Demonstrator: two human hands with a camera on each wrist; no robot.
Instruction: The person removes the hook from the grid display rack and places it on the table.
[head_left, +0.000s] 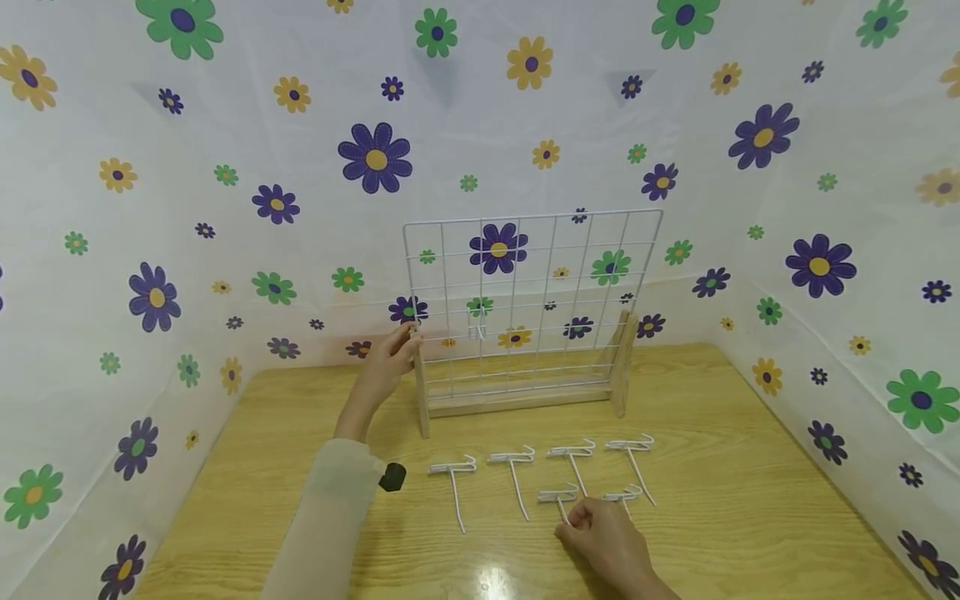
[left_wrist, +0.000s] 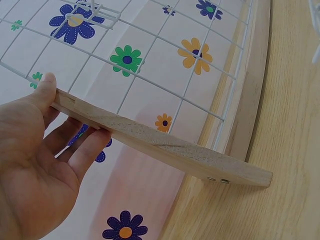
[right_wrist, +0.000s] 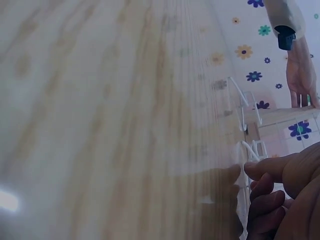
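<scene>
A white wire grid panel point(head_left: 533, 304) stands upright in a wooden base with two side posts. My left hand point(head_left: 387, 363) grips the left wooden post point(left_wrist: 150, 141) near its top, thumb on one side and fingers on the other. One white hook point(head_left: 477, 323) hangs on the grid. On the table, my right hand point(head_left: 606, 540) pinches the stem of a white wire hook point(head_left: 557, 496) between thumb and fingers. Just beside that hand, another hook point(head_left: 624, 495) is partly hidden by it.
Several more white wire hooks lie in a row between the hands and the stand, among them the leftmost hook point(head_left: 454, 492) and the rightmost hook point(head_left: 633, 458). Flower-printed white sheets point(head_left: 315, 150) enclose the wooden table point(head_left: 255, 467) at the back and sides.
</scene>
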